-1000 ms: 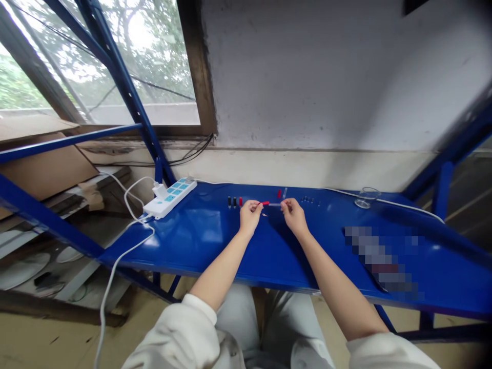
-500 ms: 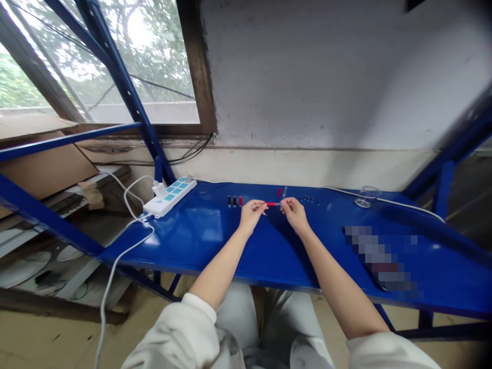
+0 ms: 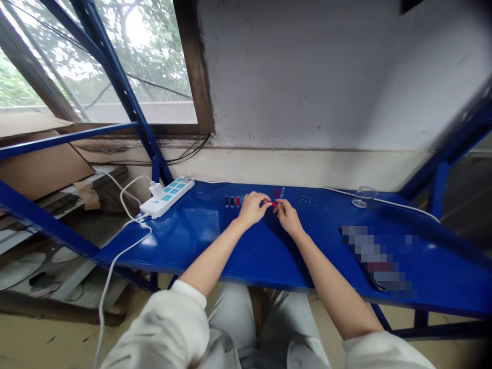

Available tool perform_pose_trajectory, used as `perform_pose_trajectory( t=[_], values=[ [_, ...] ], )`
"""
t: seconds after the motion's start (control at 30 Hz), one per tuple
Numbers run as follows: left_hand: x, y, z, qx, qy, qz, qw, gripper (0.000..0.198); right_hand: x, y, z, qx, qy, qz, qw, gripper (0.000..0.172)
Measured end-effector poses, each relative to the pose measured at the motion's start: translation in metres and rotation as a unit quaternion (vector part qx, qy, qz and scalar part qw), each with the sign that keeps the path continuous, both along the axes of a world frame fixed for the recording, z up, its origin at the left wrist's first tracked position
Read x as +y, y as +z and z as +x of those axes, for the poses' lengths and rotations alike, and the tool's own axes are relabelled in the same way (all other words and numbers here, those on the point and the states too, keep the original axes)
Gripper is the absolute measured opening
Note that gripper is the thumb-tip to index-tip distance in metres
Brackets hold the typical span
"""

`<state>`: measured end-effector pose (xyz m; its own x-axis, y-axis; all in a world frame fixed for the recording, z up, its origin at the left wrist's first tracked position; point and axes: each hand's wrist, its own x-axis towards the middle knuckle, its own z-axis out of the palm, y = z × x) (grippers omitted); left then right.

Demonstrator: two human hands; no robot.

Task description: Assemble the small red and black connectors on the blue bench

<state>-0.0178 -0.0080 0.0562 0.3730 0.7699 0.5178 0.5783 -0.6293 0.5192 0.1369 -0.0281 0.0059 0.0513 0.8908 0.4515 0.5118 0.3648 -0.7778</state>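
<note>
A slim red tube-like piece (image 3: 273,204) spans the small gap between my hands, tilted slightly; its exact kind is too small to tell. My left hand (image 3: 252,209) pinches its left end, and the fingers of my right hand (image 3: 288,215) close on its right end. Just left of my left hand, two black tubes (image 3: 229,201) and a red tube (image 3: 238,201) with clear lower ends form a row on the blue table (image 3: 184,241). Behind my hands lie another red piece (image 3: 277,192) and a clear tube (image 3: 282,192).
Several tiny parts (image 3: 305,199) lie right of my hands. Farther right are a clear glass container (image 3: 360,203) and a blurred-out flat item (image 3: 378,264). A white power strip (image 3: 168,197) with cables sits at the left. Blue frame posts (image 3: 438,189) and the wall bound the table.
My hands have come closer together around the red piece, which has gone from level to tilted. Its clear right part no longer shows. The camera view has shifted slightly.
</note>
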Motion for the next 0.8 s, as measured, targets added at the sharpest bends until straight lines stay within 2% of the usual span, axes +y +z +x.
perform_pose_trajectory(
  t=[0.07,0.13,0.23,0.37,0.5,0.8],
  values=[
    [0.012,0.028,-0.007,0.117,-0.003,0.047,0.992,0.008,0.0,0.0,0.001,-0.016,-0.001,0.008,1.0,0.029],
    [0.026,0.051,-0.015,0.209,0.007,0.06,0.976,0.007,0.0,0.0,0.001,-0.031,-0.003,0.009,0.999,0.028],
    [0.039,0.067,-0.028,0.3,0.015,0.056,0.952,0.006,0.0,0.0,0.002,-0.046,-0.005,0.001,0.999,0.028],
    [0.043,0.057,-0.039,0.367,0.029,0.033,0.929,0.006,0.0,0.0,0.002,-0.062,-0.005,-0.006,0.998,0.028],
    [0.045,0.045,-0.042,0.375,0.042,0.023,0.926,0.01,-0.001,0.0,0.001,-0.069,-0.005,-0.012,0.998,0.028],
    [0.052,0.039,-0.048,0.384,0.045,0.019,0.922,0.009,0.0,-0.001,0.001,-0.078,-0.01,-0.012,0.997,0.027]
  ],
)
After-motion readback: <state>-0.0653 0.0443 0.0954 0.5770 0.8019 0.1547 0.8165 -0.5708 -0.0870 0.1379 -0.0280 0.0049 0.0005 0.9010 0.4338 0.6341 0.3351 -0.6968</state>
